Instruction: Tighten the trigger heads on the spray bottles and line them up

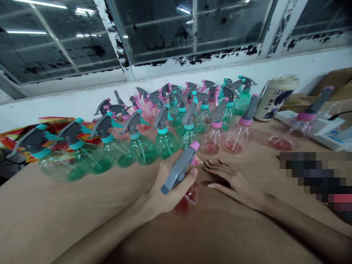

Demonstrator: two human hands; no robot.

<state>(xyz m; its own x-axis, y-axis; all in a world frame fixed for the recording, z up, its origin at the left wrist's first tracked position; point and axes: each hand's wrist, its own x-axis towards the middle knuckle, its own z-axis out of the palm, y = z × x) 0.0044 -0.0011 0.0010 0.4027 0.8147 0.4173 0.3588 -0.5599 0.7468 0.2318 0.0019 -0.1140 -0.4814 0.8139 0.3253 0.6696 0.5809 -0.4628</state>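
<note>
My left hand (172,179) is wrapped round the neck of a spray bottle (188,201) with a clear red body and a grey trigger head tipped in pink. Its base is near the tabletop; I cannot tell whether it touches. To the right, my right hand (233,181) rests on the wood with its fingers spread, holding nothing. Just beyond the hands stand a green spray bottle (166,145) with a turquoise collar and a pink spray bottle (211,141) with a pink collar. The left hand hides part of the held bottle.
Several more green and pink spray bottles crowd the back of the wooden table (35,220). A lone pink bottle (291,132) stands at the right, by a white power strip (327,128). Behind it are a cream tumbler (275,99) and cardboard (335,86). Colourful wrapping (60,123) lies at left.
</note>
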